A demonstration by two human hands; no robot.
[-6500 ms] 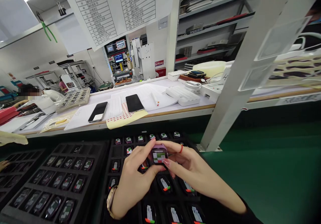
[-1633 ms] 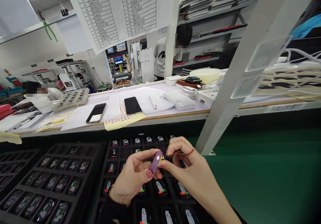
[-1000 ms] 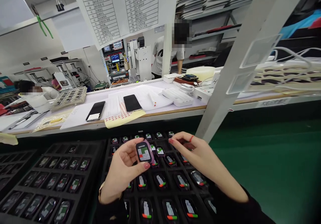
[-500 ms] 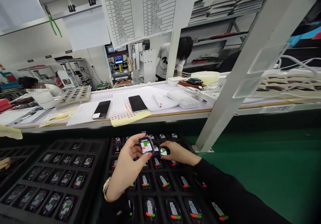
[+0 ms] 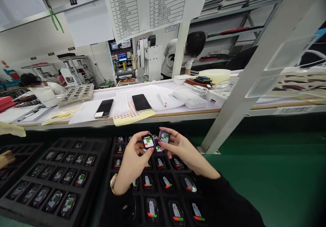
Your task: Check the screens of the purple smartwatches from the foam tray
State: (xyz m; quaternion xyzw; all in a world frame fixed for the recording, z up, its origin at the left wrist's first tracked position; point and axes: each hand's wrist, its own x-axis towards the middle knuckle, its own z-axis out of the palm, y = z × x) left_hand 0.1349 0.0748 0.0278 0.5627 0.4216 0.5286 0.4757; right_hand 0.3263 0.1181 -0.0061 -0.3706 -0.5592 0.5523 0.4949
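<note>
The green bench (image 5: 254,172) carries three black foam trays side by side: a right tray (image 5: 158,194), a middle tray (image 5: 95,145) and a left tray (image 5: 28,155). On the pale shelf (image 5: 191,113) behind lie white papers (image 5: 152,96) and a cream tray (image 5: 76,101).

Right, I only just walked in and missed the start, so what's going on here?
In the left hand is a watch body with its screen lit; the right hand holds another watch beside it. Both are above a black foam tray of similar watches, with a second tray to its left. Another person's hand shows at the far left.
</note>
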